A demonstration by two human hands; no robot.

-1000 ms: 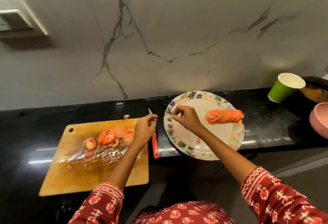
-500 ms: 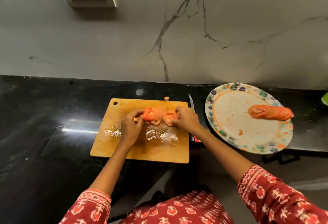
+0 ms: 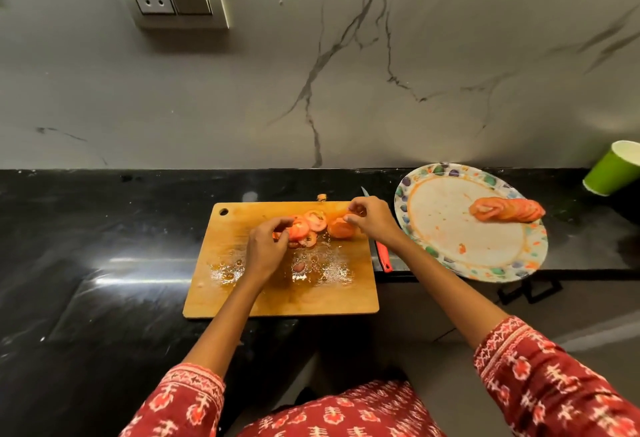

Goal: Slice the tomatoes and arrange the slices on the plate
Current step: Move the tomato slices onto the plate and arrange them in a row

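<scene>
A: Where are the tomato slices [image 3: 313,227] rn?

B: Loose pile at the back of the wooden cutting board [image 3: 280,284], w/ juice and seeds pooled in front of it. A second batch, a fanned row of slices [image 3: 509,209], already sits on the far right of the patterned plate [image 3: 450,265], which is on the black surface [image 3: 104,228] just right of the board.

A: Hands?

B: Left hand [image 3: 265,247] is at the pile's left edge, fingers curled narrow, pinching at a slice. Right hand [image 3: 372,220] is at the right edge, fingers bent against an end chunk [image 3: 341,228]. Can't tell if either has a slice actually lifted, so I'd call both closing in, grip unconfirmed.

A: Why both sides?

B: Prob. squeezing the pile together from both ends so the slices stay overlapped and move as one stack, like the row on the plate.

A: Knife?

B: Red-handled knife [image 3: 382,256] is parked in the gap btw board and plate, blade pointing to the wall. Out of the way, and it looks like cutting is done for this tomato.

A: Risk?

B: Wet, slippery slices; the stack could fan apart mid-carry. Most of the plate is free, so there's room.
</scene>
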